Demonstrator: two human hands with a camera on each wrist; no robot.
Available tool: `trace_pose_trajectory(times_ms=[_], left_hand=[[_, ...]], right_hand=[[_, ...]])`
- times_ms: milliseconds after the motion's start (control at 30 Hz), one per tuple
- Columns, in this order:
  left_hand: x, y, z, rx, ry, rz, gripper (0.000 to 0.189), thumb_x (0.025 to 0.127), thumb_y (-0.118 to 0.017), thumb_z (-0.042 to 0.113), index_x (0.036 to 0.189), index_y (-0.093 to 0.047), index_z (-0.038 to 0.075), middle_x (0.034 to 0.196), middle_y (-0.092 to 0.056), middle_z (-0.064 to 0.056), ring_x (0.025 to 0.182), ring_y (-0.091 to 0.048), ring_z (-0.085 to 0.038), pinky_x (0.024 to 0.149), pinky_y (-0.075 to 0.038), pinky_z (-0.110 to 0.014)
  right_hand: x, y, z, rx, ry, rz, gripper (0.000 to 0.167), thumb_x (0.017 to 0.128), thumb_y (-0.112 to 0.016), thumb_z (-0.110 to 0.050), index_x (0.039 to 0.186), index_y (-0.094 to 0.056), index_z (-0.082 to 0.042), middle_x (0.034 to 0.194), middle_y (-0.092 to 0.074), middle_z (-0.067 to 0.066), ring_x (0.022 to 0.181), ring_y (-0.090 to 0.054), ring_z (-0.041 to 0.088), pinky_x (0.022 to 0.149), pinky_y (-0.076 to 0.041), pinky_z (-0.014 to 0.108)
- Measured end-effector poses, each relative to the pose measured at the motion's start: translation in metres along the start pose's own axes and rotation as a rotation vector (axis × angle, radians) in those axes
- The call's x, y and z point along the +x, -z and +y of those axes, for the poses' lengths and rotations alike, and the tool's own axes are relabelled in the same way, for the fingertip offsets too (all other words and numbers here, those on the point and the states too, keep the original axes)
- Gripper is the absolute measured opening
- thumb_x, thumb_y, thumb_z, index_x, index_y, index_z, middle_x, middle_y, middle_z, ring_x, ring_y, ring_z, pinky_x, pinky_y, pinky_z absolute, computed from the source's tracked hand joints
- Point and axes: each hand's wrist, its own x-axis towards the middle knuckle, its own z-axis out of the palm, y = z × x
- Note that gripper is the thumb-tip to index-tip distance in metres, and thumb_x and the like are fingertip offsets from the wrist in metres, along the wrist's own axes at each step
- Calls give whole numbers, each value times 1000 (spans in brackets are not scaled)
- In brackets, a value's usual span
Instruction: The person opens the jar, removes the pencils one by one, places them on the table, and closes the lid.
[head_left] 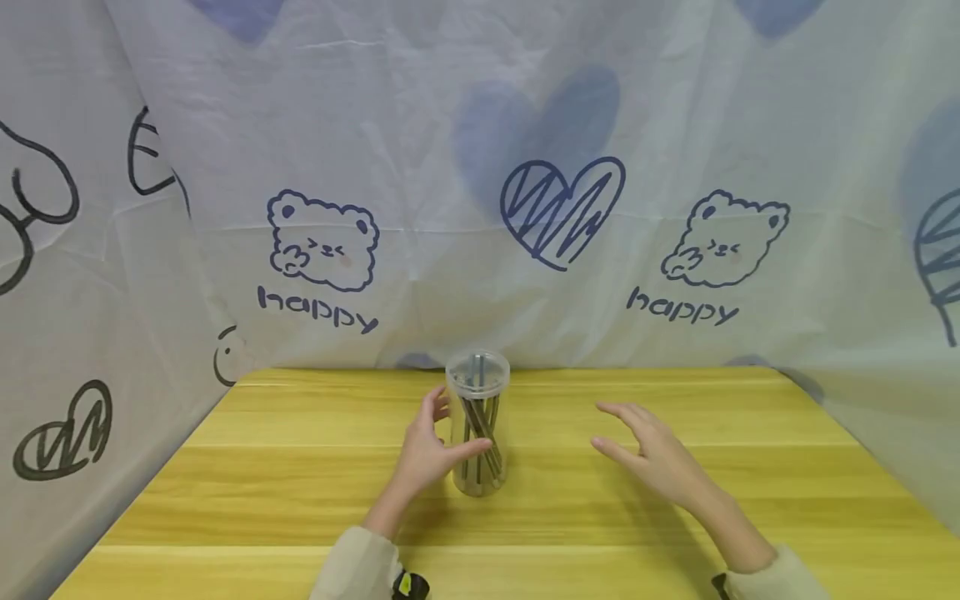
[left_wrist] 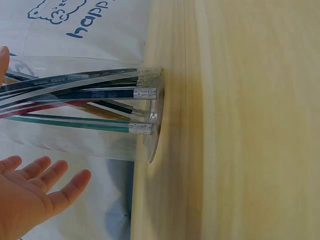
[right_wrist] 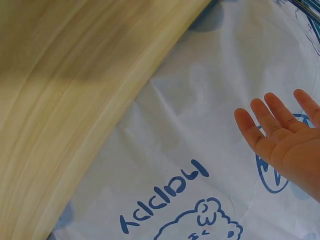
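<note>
A clear plastic jar [head_left: 480, 425] with a translucent lid [head_left: 477, 375] stands upright on the table. Several pencils [left_wrist: 75, 95], dark, green and red, lean inside it with their metal eraser ends at the bottom. My left hand [head_left: 425, 450] is spread around the jar's left side, its thumb in front. In the left wrist view, the fingers [left_wrist: 55, 180] are loosely spread and apart from the jar wall; whether the thumb touches it I cannot tell. Off to the jar's right, my right hand [head_left: 660, 454] hovers above the table, fingers relaxed, holding nothing.
The wood-grain table [head_left: 262, 483] reaches back to a pale cloth backdrop [head_left: 420, 167] printed with hearts, bears and lettering. Another cloth panel [head_left: 67, 333] hangs along the left side. Dark bands [head_left: 412, 583] sit at both wrists.
</note>
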Motion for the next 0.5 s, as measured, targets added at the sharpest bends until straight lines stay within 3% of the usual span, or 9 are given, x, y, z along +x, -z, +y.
trace_pose_trajectory(times_ms=[500], left_hand=[[2, -4, -3, -40, -6, 25, 102, 59, -83, 31, 138, -23, 7, 133, -37, -19, 118, -37, -34, 87, -37, -54]], right_hand=[[0, 0, -1, 7, 1, -22, 49, 88, -56, -30, 124, -47, 1, 123, -49, 17, 113, -43, 35, 91, -35, 51]])
